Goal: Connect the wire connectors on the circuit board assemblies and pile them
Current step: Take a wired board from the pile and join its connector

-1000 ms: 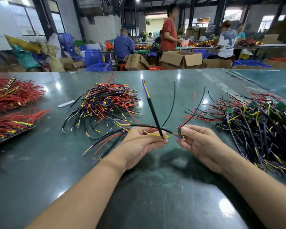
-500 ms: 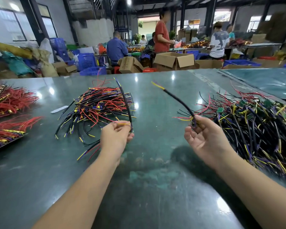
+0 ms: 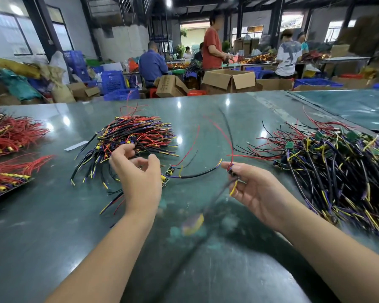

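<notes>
The circuit board assembly now in work sits pinched in the right hand, thumb and forefinger closed on its small board, with red and black leads rising from it and a blurred black lead with a yellow tip hanging toward the camera — held clear of the table, probably so the loose ends can be sorted. A second assembly lies on the table just beside the left hand, its black lead curving toward the right hand. The left hand hovers above it, fingers loosely curled and holding nothing; it looks like a piece let go at the edge of the finished pile, which lies just beyond. The unworked heap with green boards lies to the right, near the right hand — handy for fetching the next one. Bundles of red wire lie far left, well apart.
</notes>
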